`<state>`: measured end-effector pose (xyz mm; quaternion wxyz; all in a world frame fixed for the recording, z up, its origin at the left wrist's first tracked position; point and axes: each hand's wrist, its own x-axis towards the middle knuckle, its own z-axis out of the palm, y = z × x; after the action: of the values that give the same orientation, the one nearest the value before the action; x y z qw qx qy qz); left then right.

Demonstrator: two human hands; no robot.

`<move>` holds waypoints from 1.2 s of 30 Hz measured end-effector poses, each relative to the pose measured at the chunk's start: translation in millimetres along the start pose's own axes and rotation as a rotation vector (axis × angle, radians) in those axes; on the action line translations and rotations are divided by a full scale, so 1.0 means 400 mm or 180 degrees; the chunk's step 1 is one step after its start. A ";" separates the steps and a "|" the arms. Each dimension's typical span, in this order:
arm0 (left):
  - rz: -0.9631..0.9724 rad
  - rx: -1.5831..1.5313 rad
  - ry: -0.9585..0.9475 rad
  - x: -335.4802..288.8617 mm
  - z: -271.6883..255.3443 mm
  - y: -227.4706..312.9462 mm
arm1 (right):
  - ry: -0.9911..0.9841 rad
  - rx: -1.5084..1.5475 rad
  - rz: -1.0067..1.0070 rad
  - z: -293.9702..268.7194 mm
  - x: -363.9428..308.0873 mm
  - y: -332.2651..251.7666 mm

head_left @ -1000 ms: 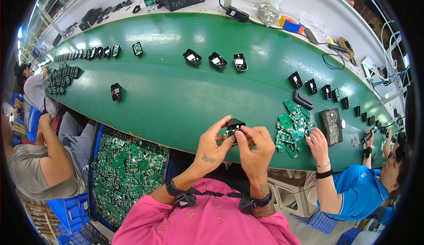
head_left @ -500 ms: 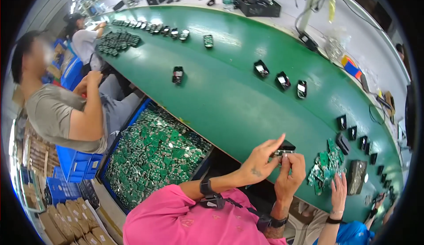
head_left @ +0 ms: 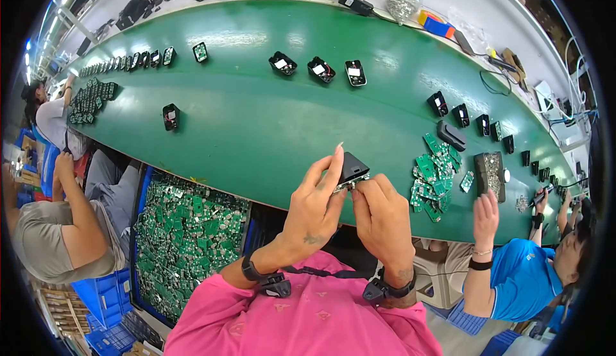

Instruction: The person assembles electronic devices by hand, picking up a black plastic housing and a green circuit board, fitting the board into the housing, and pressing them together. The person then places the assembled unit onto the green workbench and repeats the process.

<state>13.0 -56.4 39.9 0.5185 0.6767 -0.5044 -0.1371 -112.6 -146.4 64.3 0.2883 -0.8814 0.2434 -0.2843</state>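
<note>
Over the near edge of the green table, my left hand (head_left: 311, 205) grips a black plastic housing (head_left: 356, 163), its index finger stretched up along the side. A small green circuit board (head_left: 351, 182) shows at the housing's lower end. My right hand (head_left: 385, 221) has its thumb and fingers pinched at that end, against the board's edge. Fingers hide much of the board, so I cannot tell how far it sits inside the housing. To the right lies a loose heap of green circuit boards (head_left: 431, 175), with a black oblong cover (head_left: 452, 136) just behind it.
Open black housings (head_left: 321, 69) stand in a spaced line across the green table (head_left: 244, 144); another housing (head_left: 171, 117) sits left. A bin of boards (head_left: 186, 247) stands below the table edge. On the right, a co-worker's hand (head_left: 486, 218) is beside a dark block (head_left: 490, 176).
The view has swung to the right. My hands still hold the housing, now tilted up more. The co-worker's hand has moved from the board heap to beside the dark block.
</note>
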 end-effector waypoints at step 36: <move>0.0104 0.0681 -0.0474 0.005 -0.013 0.014 | -0.0298 -0.0026 0.0108 -0.004 -0.001 0.015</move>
<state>14.6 -54.9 47.5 0.4067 0.7077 -0.5642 -0.1239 -115.7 -151.0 61.3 0.3006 -0.8906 0.2457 -0.2368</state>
